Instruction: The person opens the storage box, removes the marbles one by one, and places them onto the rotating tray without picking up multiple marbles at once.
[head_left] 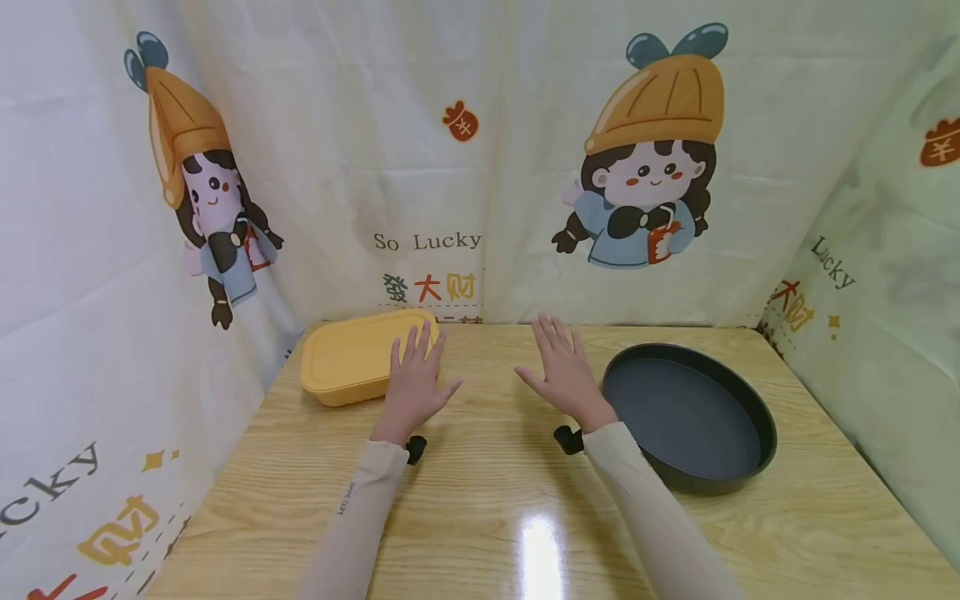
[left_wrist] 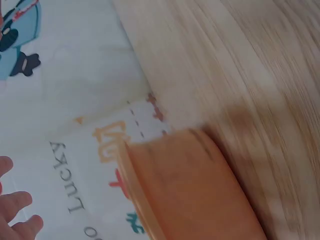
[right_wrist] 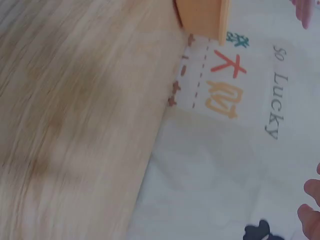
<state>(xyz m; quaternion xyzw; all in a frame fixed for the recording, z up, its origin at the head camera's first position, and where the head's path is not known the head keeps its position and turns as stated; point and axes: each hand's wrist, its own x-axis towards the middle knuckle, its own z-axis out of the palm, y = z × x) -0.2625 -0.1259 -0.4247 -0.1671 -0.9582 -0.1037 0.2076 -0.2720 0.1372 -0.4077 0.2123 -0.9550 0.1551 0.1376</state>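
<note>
In the head view both hands hover flat over a wooden table (head_left: 487,500), fingers straight and spread. My left hand (head_left: 415,379) is beside a yellow lidded box (head_left: 348,357), its fingertips overlapping the box's right end; whether they touch it I cannot tell. My right hand (head_left: 561,367) holds nothing, just left of a dark round baking pan (head_left: 688,414). The left wrist view shows the yellow box (left_wrist: 192,192) up close and blurred, with fingertips (left_wrist: 15,212) at the left edge. The right wrist view catches a corner of the box (right_wrist: 202,15) and fingertips (right_wrist: 310,205) at the right edge.
A printed cloth backdrop (head_left: 480,167) with cartoon figures and "So Lucky" lettering closes in the table at the back and on both sides. Bare wood lies between the hands and toward the front edge. Small black camera mounts sit at both wrists.
</note>
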